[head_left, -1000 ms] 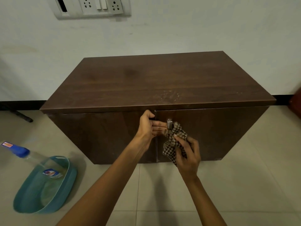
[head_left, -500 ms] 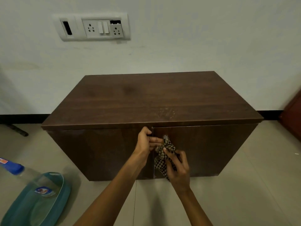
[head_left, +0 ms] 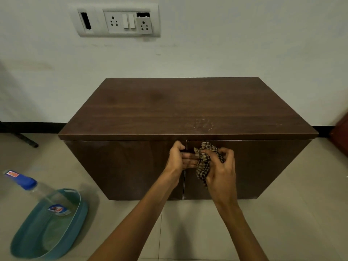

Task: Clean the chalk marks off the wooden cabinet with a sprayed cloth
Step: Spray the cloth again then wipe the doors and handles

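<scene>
A dark wooden cabinet [head_left: 169,110] with two front doors stands against the wall. Faint white chalk marks [head_left: 204,124] show on its top near the front edge. My right hand [head_left: 222,170] grips a crumpled checked cloth [head_left: 204,162] and holds it against the upper left corner of the right door. My left hand [head_left: 178,157] has its fingers curled round the edge where the two doors meet, just left of the cloth. The door handle is hidden behind the cloth.
A clear spray bottle [head_left: 33,187] with a blue cap lies in a teal basin [head_left: 24,247] on the tiled floor at the left. A socket panel [head_left: 114,21] sits on the wall above. A reddish piece of furniture [head_left: 340,134] shows at the right edge.
The view has tilted up and pulled back, showing more wall. My right hand has moved the cloth up to the door's top corner, covering the metal handle. The left hand keeps its hold.
</scene>
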